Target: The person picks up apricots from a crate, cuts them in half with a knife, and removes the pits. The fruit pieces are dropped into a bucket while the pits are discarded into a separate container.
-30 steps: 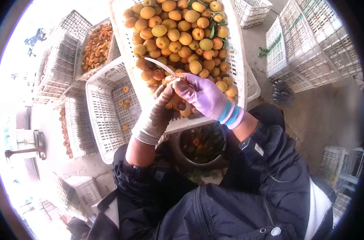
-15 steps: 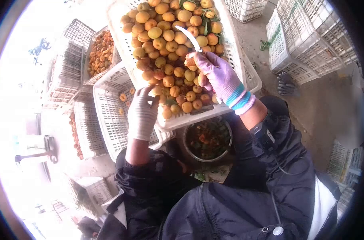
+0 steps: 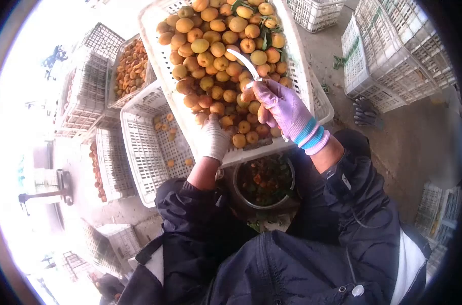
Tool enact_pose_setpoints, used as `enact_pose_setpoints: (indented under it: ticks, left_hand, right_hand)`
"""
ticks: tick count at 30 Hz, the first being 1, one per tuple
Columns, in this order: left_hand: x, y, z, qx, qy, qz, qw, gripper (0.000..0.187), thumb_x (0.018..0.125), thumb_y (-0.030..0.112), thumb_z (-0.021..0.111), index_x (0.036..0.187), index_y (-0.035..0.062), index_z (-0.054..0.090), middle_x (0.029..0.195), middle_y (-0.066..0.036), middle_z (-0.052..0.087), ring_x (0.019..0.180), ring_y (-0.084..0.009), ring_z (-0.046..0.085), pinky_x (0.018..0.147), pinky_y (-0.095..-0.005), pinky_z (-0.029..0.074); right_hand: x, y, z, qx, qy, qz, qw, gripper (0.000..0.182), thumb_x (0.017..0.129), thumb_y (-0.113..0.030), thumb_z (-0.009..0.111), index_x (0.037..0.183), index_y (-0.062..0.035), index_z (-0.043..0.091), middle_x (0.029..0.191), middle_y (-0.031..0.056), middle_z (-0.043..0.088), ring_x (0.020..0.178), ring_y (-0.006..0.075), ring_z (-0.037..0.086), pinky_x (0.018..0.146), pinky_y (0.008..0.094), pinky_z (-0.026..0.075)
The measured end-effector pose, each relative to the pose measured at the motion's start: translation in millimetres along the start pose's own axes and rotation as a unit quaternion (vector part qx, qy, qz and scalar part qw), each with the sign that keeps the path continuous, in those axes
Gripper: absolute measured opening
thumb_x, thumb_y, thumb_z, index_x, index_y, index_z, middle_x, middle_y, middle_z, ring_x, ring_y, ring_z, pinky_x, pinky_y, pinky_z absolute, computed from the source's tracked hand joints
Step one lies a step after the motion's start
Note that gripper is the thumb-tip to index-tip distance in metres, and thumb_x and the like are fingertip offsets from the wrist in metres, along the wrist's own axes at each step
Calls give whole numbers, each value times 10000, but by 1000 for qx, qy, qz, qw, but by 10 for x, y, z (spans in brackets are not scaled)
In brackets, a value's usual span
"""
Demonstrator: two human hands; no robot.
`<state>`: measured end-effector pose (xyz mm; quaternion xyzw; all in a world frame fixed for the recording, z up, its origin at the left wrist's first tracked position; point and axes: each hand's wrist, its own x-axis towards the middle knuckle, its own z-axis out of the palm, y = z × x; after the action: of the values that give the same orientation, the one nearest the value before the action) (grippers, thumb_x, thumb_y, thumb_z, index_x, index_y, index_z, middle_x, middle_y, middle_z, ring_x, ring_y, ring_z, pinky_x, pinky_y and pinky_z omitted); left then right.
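My right hand (image 3: 284,112), in a purple glove with a blue-striped cuff, is closed around a knife. The knife's curved pale blade (image 3: 244,61) points up and left over a heap of apricots (image 3: 205,58). My left hand (image 3: 213,140), in a whitish glove, reaches over the near edge of the white crate (image 3: 177,114) that holds them. Its fingers are drawn together among the nearest apricots; whatever lies under the fingertips is hidden.
Left of the fruit stands a lower white crate (image 3: 135,147) with several apricot pieces (image 3: 166,124). A metal bowl (image 3: 264,180) of dark scraps sits between my legs. Stacked crates (image 3: 388,56) stand right, with dark gloves (image 3: 365,112) beside them. Another crate of fruit (image 3: 132,68) is upper left.
My left hand has moved right, from above the lower crate's edge to the apricots. The knife and my right hand sit slightly lower in view. More pieces show in the lower crate.
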<state>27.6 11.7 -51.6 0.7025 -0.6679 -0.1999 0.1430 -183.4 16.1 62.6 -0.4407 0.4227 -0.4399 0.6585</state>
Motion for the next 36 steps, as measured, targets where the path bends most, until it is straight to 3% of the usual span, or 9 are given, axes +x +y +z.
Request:
enact_pose_setpoints:
  ticks: [3, 7, 9, 10, 13, 15, 25, 33, 36]
  left_hand:
    - [-22, 59, -56, 56, 47, 76, 994, 622, 736, 298, 780, 1233, 28, 523, 1132, -199, 607, 1048, -364, 599, 891, -433, 486]
    - [-30, 107, -115, 50, 26, 41, 998, 657, 725, 263, 820, 1254, 26, 511, 1104, -154, 611, 1037, -314, 583, 896, -400, 486]
    - [42, 21, -126, -168, -6, 8, 986, 637, 777, 253, 798, 1285, 24, 490, 1097, -129, 619, 1034, -251, 595, 884, -365, 499]
    - [35, 98, -252, -433, -53, -15, 900, 576, 832, 249, 772, 1281, 20, 493, 1095, -107, 623, 1014, -195, 603, 878, -338, 504]
    - [-65, 273, -756, -604, -74, 12, 794, 547, 871, 301, 744, 1292, 18, 542, 1159, -73, 625, 1028, -149, 600, 858, -287, 507]
    - [-139, 364, -933, -620, -55, 11, 783, 573, 867, 323, 745, 1315, 24, 548, 1178, -53, 622, 1052, -139, 594, 858, -267, 504]
    - [-95, 279, -944, -653, 1, 46, 756, 579, 855, 300, 764, 1318, 27, 547, 1165, -58, 628, 1036, -156, 613, 883, -317, 530]
    - [-165, 342, -939, -618, -4, 99, 780, 604, 863, 281, 754, 1346, 5, 521, 1240, -86, 604, 1133, -169, 563, 1030, -307, 408]
    - [-204, 381, -840, -632, 2, 98, 769, 575, 919, 360, 675, 1350, 22, 498, 1183, -80, 605, 1085, -167, 579, 968, -312, 463]
  right_hand:
    - [8, 10, 20, 4, 5, -4, 1000, 425, 980, -435, 561, 1157, -54, 624, 812, -19, 621, 546, 23, 517, 460, 169, 371]
    - [22, 32, 43, -16, 9, -14, 1000, 428, 982, -436, 557, 1161, -54, 625, 820, -20, 629, 558, 14, 513, 472, 159, 375]
    - [21, 99, 63, -29, 7, -53, 998, 394, 984, -404, 569, 1163, -57, 623, 794, -31, 616, 573, -2, 502, 492, 152, 374]
    - [29, 142, 70, -27, -4, -59, 998, 362, 986, -366, 580, 1148, -45, 627, 778, -37, 606, 578, 15, 496, 530, 181, 414]
    - [8, 221, 169, -248, 39, -151, 956, 363, 991, -338, 566, 1120, -1, 611, 861, 149, 701, 763, 247, 697, 670, 332, 525]
    - [3, 231, 255, -308, 48, -163, 936, 411, 994, -383, 533, 1128, 0, 600, 901, 210, 691, 872, 356, 688, 715, 381, 535]
    - [-18, 135, 482, -363, 5, -161, 918, 316, 990, -297, 554, 1078, 6, 568, 837, 182, 670, 807, 344, 677, 686, 387, 519]
    - [-1, 204, 469, -356, -4, -154, 922, 247, 986, -273, 552, 999, -27, 550, 832, 183, 665, 809, 381, 657, 664, 420, 512]
    - [1, 277, 490, -377, 15, -194, 906, 235, 979, -277, 558, 991, -42, 547, 816, 176, 667, 792, 390, 655, 641, 442, 513]
